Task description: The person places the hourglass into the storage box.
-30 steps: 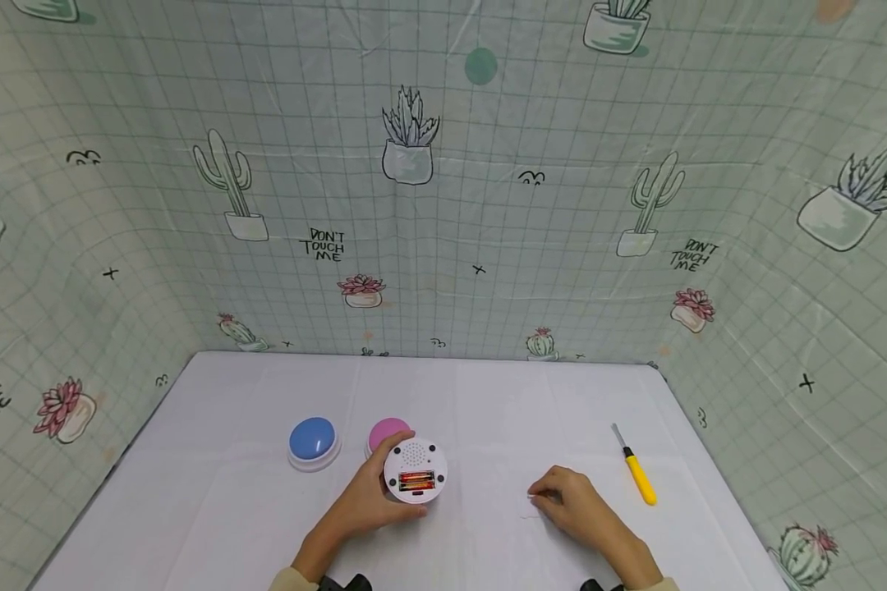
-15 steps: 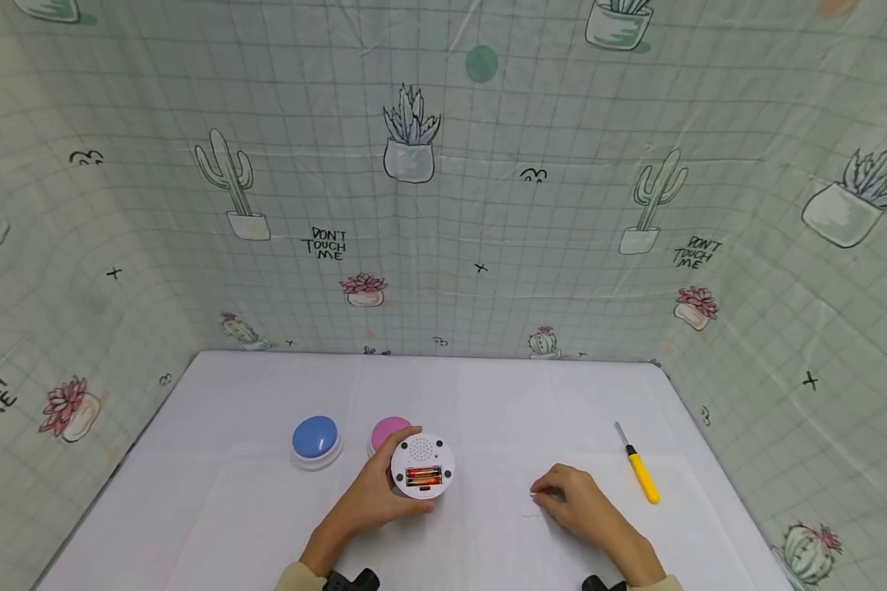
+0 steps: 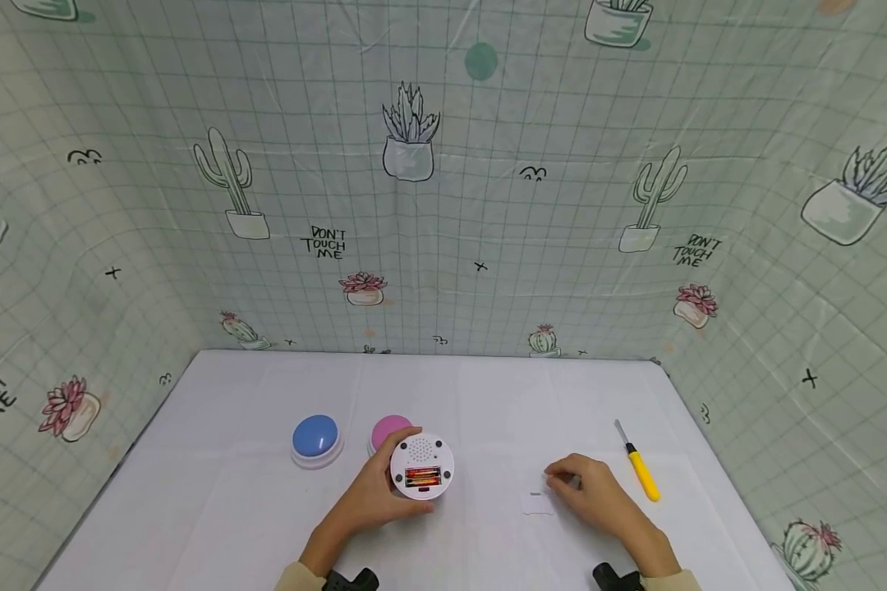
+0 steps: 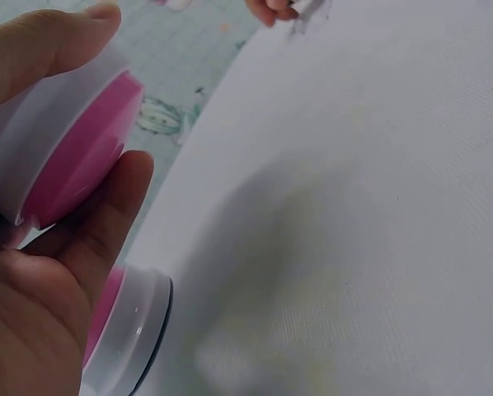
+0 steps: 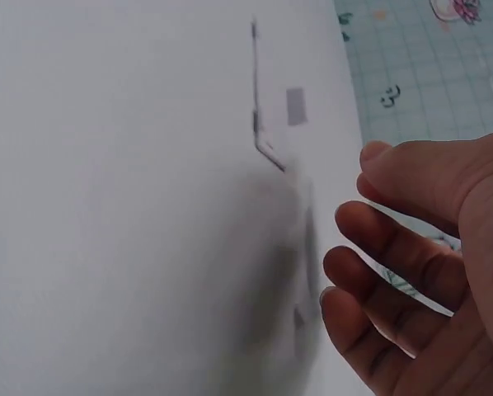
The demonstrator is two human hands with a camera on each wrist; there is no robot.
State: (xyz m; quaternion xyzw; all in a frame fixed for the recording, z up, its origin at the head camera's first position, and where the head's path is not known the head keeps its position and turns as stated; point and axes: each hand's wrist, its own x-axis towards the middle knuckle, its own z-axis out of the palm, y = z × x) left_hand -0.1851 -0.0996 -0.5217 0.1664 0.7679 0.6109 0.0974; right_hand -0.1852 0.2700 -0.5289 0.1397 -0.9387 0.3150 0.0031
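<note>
In the head view my left hand [image 3: 369,492] grips a white round push button [image 3: 422,449] by its sides, underside turned toward me. Two batteries [image 3: 423,477] lie side by side in its uncovered battery slot. The left wrist view shows the pink dome [image 4: 86,161] of this same button between thumb and fingers. My right hand [image 3: 591,492] hovers over the table with bent, relaxed fingers and nothing between them. Just left of its fingertips lies a small thin white piece [image 3: 537,503] with a grey mark, almost the colour of the cloth.
A blue push button [image 3: 314,437] stands at the left; a pink one [image 3: 388,428] is partly hidden behind my left hand. To the right lies a screwdriver [image 3: 641,474] with a yellow handle. Patterned cloth walls [image 3: 451,304] enclose the white table [image 3: 214,492].
My right hand has let go of the small white piece, leaving it on the table, and has drawn slightly right and away. The left hand with the button has shifted slightly right.
</note>
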